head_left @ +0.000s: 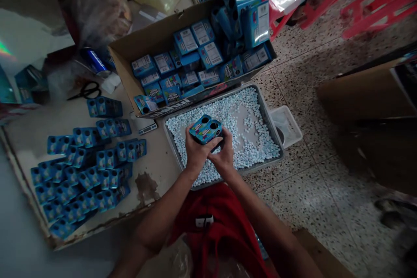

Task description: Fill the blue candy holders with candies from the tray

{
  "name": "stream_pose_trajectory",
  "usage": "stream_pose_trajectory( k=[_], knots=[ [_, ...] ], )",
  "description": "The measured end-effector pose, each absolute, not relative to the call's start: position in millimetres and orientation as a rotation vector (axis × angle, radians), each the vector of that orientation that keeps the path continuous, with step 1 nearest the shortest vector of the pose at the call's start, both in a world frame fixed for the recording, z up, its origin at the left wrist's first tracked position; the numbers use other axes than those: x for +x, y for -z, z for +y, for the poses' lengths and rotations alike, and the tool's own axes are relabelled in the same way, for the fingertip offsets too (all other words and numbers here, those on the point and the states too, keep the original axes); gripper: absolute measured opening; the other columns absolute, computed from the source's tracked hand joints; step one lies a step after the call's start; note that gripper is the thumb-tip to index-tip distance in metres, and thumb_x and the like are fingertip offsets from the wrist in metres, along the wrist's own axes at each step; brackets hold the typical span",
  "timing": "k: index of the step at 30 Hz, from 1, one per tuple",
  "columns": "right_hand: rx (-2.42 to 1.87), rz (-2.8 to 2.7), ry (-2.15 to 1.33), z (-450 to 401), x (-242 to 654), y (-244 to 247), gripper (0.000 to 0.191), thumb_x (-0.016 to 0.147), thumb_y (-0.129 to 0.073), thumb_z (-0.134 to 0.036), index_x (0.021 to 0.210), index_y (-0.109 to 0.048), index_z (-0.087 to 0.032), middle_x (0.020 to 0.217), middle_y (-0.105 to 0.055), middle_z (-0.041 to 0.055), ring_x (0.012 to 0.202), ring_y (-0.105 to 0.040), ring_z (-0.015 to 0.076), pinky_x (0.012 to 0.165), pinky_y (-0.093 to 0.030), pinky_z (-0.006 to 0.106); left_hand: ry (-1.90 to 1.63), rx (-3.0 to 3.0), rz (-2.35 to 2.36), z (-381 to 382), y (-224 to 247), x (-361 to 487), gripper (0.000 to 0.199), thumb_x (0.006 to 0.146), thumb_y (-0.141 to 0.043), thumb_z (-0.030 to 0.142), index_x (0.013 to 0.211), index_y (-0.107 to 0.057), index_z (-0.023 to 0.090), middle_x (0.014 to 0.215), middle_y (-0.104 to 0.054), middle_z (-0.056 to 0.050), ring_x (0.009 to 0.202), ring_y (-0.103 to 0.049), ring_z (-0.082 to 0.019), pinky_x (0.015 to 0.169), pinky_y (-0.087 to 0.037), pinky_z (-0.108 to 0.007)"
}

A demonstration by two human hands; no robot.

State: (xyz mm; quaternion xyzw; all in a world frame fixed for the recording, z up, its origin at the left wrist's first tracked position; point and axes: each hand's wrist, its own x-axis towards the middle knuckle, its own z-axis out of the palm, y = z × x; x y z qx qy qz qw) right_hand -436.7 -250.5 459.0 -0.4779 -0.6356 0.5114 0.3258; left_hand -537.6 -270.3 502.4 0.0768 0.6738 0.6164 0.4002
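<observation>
Both hands are together, closed on a pair of blue boxes (pixel 206 130) held side by side over the left half of a shallow tray (pixel 240 117). The left hand (pixel 196 152) grips the pair from the left, its thumb laid across the near face; the right hand (pixel 225 152) wraps the right side, with its fingers partly hidden. Each box shows a dark round spot on the face turned up (whether that is an open hole or a window, I cannot tell).

Pale blue pellets (pixel 260 152) cover most of the tray, thinning to bare metal right of the hands. Holding the boxes above the pellets looks sound: anything that spills should land back in the tray. A light, even squeeze would suit better than a hard one, since thin card is likely to buckle, and keeping both tops level should stop one box slipping against the other. The thumb is best kept off the dark spots.

On the far side stands a cardboard carton (pixel 120 69) of similar boxes, its near wall just beside the tray. To the left, rows of blue boxes (pixel 72 176) stand close together on the table (pixel 153 143), with scissors (pixel 89 91) beyond them.
</observation>
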Motion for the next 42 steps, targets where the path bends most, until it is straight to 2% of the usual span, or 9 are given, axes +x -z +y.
stream_pose_trajectory(
  k=[4, 9, 13, 17, 22, 28, 32, 36, 42],
  knots=[
    [-1.191, -1.91, -1.448, -266.3, -417.6, -441.0, 0.099, 0.072, -0.091, -0.06, 0.153, -0.048, -0.023, 0.146, -0.064, 0.0175, 0.136, -0.064, 0.0353, 0.115, -0.055, 0.054, -1.425, 0.134, 1.86, -308.9, -484.9, -540.8, 0.073, 0.055, -0.101, 0.037, 0.113, -0.06, 0.022, 0.103, -0.075, -0.002, 0.088, -0.074, -0.019, 0.083, -0.061, -0.031],
    [-0.797, -2.383, -1.377, -196.1, -419.6, -426.9, 0.032, 0.105, -0.058, -0.043, 0.13, -0.072, -0.027, 0.133, -0.075, 0.0127, 0.126, -0.069, 0.0304, 0.111, -0.055, 0.053, -1.364, 0.001, 1.84, -364.7, -464.7, -588.8, 0.066, 0.051, -0.101, 0.036, 0.104, -0.065, 0.019, 0.097, -0.078, -0.003, 0.081, -0.074, -0.02, 0.078, -0.063, -0.033],
    [-0.472, -2.779, -1.101, -134.5, -479.5, -395.3, 0.039, 0.109, -0.045, -0.03, 0.136, -0.07, -0.017, 0.143, -0.07, 0.017, 0.137, -0.058, 0.0343, 0.118, -0.046, 0.055, -1.272, 0.229, 1.728, -366.7, -453.3, -643.1, 0.071, 0.048, -0.103, 0.03, 0.109, -0.069, 0.02, 0.103, -0.08, -0.004, 0.091, -0.078, -0.025, 0.083, -0.065, -0.035],
    [-0.41, -3.014, -0.879, -138.3, -515.7, -366.4, 0.045, 0.11, -0.041, -0.031, 0.149, -0.06, -0.02, 0.158, -0.058, 0.0153, 0.144, -0.047, 0.0385, 0.118, -0.038, 0.06, -1.224, 0.361, 1.628, -350.1, -436.4, -667.5, 0.072, 0.053, -0.103, 0.028, 0.117, -0.071, 0.02, 0.112, -0.081, -0.007, 0.1, -0.078, -0.028, 0.088, -0.066, -0.038],
    [-0.606, -3.061, -0.935, -178.5, -473.3, -381.4, 0.044, 0.111, -0.04, -0.036, 0.137, -0.068, -0.015, 0.136, -0.069, 0.0186, 0.129, -0.056, 0.0376, 0.115, -0.041, 0.058, -1.216, 0.308, 1.51, -352.9, -428.2, -651.8, 0.088, 0.054, -0.102, 0.027, 0.135, -0.068, 0.021, 0.124, -0.079, -0.009, 0.107, -0.078, -0.028, 0.091, -0.065, -0.035],
    [-0.98, -2.309, -1.33, -194.7, -353.1, -396.9, 0.037, 0.107, -0.053, -0.043, 0.139, -0.069, -0.037, 0.15, -0.068, 0.004, 0.147, -0.053, 0.0313, 0.126, -0.04, 0.06, -1.098, 0.359, 1.469, -333.8, -426.6, -646.5, 0.097, 0.041, -0.103, 0.024, 0.133, -0.073, 0.02, 0.117, -0.081, -0.01, 0.101, -0.079, -0.03, 0.085, -0.066, -0.035],
    [-1.463, -1.957, -1.082, -220.1, -317.5, -367.9, 0.052, 0.106, -0.047, -0.054, 0.151, -0.06, -0.03, 0.166, -0.05, 0.0108, 0.158, -0.042, 0.0319, 0.132, -0.029, 0.067, -1.1, 0.38, 1.439, -321.5, -416.5, -638.9, 0.101, 0.038, -0.103, 0.027, 0.135, -0.074, 0.023, 0.12, -0.081, -0.011, 0.102, -0.079, -0.031, 0.087, -0.066, -0.037],
    [-1.518, -1.958, -1.074, -236.7, -348.2, -341.9, 0.058, 0.105, -0.043, -0.056, 0.153, -0.057, -0.026, 0.17, -0.045, 0.0127, 0.163, -0.034, 0.0316, 0.135, -0.019, 0.068, -1.153, 0.321, 1.339, -326.5, -405.3, -604.9, 0.111, 0.039, -0.103, 0.033, 0.145, -0.067, 0.027, 0.121, -0.08, -0.01, 0.107, -0.079, -0.032, 0.091, -0.065, -0.04],
    [-1.508, -1.693, -1.251, -233.3, -378.5, -345.7, 0.059, 0.104, -0.034, -0.054, 0.148, -0.062, -0.024, 0.166, -0.05, 0.0104, 0.161, -0.04, 0.0294, 0.135, -0.028, 0.063, -1.225, 0.322, 1.12, -307.7, -381.8, -548.0, 0.112, 0.04, -0.106, 0.039, 0.144, -0.065, 0.026, 0.12, -0.077, -0.006, 0.11, -0.077, -0.032, 0.093, -0.063, -0.039]
  ],
)
